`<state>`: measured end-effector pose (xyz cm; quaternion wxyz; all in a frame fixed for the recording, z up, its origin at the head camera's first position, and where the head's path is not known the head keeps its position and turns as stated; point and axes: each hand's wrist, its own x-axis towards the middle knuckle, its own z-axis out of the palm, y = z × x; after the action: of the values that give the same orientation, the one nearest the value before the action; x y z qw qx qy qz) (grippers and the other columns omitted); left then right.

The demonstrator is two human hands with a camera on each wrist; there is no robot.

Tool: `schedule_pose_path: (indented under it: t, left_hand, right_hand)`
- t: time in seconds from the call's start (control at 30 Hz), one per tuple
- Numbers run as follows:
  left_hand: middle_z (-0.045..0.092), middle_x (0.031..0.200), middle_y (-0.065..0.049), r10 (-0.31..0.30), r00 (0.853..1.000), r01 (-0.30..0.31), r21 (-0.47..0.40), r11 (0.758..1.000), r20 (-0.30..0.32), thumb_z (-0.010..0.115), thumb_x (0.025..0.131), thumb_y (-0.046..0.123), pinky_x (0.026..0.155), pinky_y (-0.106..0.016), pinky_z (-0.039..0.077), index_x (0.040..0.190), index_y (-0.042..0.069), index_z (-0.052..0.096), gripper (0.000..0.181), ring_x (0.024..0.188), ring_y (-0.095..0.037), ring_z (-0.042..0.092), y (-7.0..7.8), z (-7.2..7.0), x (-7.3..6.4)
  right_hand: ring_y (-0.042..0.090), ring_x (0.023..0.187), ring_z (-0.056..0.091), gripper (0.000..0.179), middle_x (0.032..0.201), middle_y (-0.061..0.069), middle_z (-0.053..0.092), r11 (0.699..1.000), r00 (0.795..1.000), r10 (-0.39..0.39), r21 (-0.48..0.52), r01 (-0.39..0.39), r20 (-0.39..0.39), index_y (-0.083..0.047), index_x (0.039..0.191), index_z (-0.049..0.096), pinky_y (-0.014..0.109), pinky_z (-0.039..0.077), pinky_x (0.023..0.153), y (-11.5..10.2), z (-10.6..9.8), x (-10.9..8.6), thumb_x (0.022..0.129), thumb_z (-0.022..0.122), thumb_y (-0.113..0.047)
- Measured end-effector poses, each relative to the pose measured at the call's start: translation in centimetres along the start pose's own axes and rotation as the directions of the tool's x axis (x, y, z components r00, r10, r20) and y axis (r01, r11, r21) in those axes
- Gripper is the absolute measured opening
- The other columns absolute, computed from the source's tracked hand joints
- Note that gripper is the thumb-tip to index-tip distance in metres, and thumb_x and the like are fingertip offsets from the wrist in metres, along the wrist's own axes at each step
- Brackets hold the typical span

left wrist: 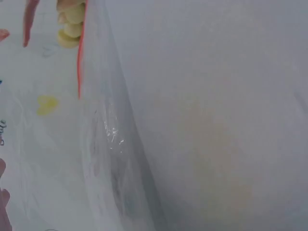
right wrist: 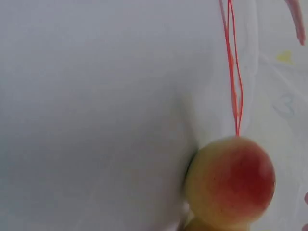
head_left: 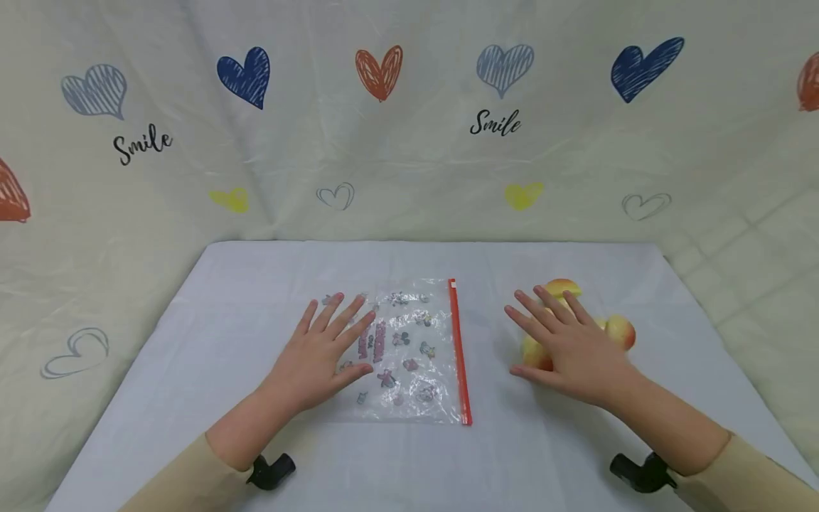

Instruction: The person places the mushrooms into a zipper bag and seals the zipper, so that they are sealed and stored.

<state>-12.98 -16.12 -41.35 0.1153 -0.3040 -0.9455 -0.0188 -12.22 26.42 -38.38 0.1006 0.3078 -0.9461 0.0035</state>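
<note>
My left hand [head_left: 313, 363], palm down with fingers spread, is over the left part of a clear plastic zipper bag [head_left: 409, 384] printed with small cartoon figures. The bag lies flat, its red zipper edge [head_left: 459, 348] towards the right. Fingers also spread, my right hand [head_left: 582, 352] is over several yellow-and-red round fruits, like peaches, and partly hides them. One fruit [head_left: 621, 331] shows right of that hand, another [head_left: 561, 286] beyond its fingertips. Up close in the right wrist view is a peach-like fruit [right wrist: 231, 183]. Neither hand holds anything.
A white cloth covers the table [head_left: 192, 341]. Behind it hangs a pale backdrop [head_left: 422, 171] printed with hearts and the word Smile. A black wrist camera [head_left: 271, 472] is on the left wrist, another [head_left: 640, 473] on the right.
</note>
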Motion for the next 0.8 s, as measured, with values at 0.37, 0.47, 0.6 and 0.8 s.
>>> schedule_pose_path:
  t: [0.37, 0.47, 0.6, 0.8]
  left_hand:
    - [0.010, 0.167, 0.005, 0.005, 0.994, 0.010, -0.130, 0.991, 0.112, 0.047, 0.094, 0.065, 0.118, -0.057, 0.005, 0.159, 0.032, 0.021, 0.078, 0.153, -0.027, 0.005, 0.8, 1.6, 1.1]
    - [0.009, 0.166, 0.005, 0.001, 0.988, 0.021, -0.143, 0.989, 0.152, 0.045, 0.095, 0.067, 0.119, -0.056, 0.005, 0.159, 0.033, 0.019, 0.078, 0.153, -0.028, 0.005, 0.9, 1.9, 1.2]
    - [0.008, 0.166, 0.005, 0.005, 0.979, 0.027, -0.153, 0.988, 0.204, 0.042, 0.095, 0.069, 0.119, -0.055, 0.004, 0.159, 0.033, 0.017, 0.078, 0.152, -0.028, 0.006, 1.1, 2.1, 1.4]
    - [0.013, 0.166, 0.004, 0.007, 0.966, 0.037, -0.165, 0.986, 0.257, 0.043, 0.095, 0.067, 0.119, -0.055, 0.007, 0.159, 0.032, 0.023, 0.075, 0.152, -0.029, 0.010, 1.6, 2.3, 1.7]
  right_hand:
    - [0.033, 0.150, 0.019, 0.081, 0.162, 0.005, 0.028, 1.000, 0.978, -0.030, 0.015, 0.028, 0.207, -0.020, 0.155, 0.036, 0.053, 0.015, 0.119, -3.8, 1.5, 2.2, 0.090, 0.057, -0.063]
    - [0.034, 0.148, 0.023, 0.079, 0.160, 0.008, 0.033, 0.999, 0.968, -0.031, 0.022, 0.027, 0.248, -0.017, 0.154, 0.038, 0.053, 0.019, 0.118, -4.7, 2.3, 2.8, 0.091, 0.060, -0.058]
    - [0.036, 0.146, 0.028, 0.075, 0.157, 0.010, 0.037, 0.999, 0.953, -0.018, 0.043, 0.005, 0.303, -0.014, 0.152, 0.041, 0.052, 0.024, 0.116, -5.4, 3.4, 3.3, 0.092, 0.062, -0.052]
    - [0.035, 0.145, 0.031, 0.072, 0.156, 0.011, 0.040, 0.998, 0.927, 0.013, 0.048, -0.033, 0.374, -0.013, 0.151, 0.043, 0.053, 0.028, 0.114, -5.8, 4.1, 3.7, 0.092, 0.063, -0.049]
